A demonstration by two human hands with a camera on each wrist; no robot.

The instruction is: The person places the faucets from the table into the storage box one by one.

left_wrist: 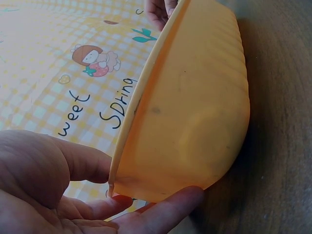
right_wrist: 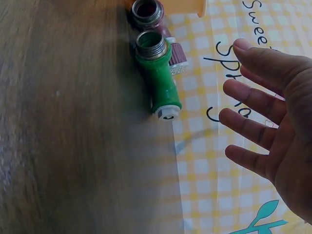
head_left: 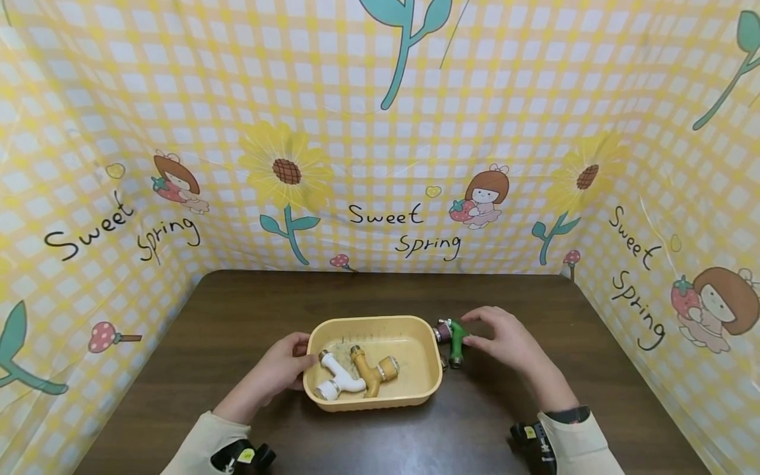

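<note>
A pale yellow plastic basin (head_left: 380, 401) stands on the table. Inside it lie a white Y-shaped pipe fitting (head_left: 341, 377) and a mustard-yellow one (head_left: 372, 376) with threaded metal ends. My left hand (head_left: 285, 366) grips the basin's left end, thumb at the rim and fingers against the outer wall (left_wrist: 195, 112). Outside the right end sit a green pipe fitting (head_left: 456, 343) and a maroon one (head_left: 442, 331), the maroon one partly hidden in the head view. Just right of the green fitting is my right hand (head_left: 505, 336); its fingers (right_wrist: 253, 129) are spread and hold nothing.
The dark brown wooden table (head_left: 285, 297) extends around the basin. A yellow-and-white checked cloth (head_left: 380, 145) with printed flowers and figures hangs behind the table and on both sides.
</note>
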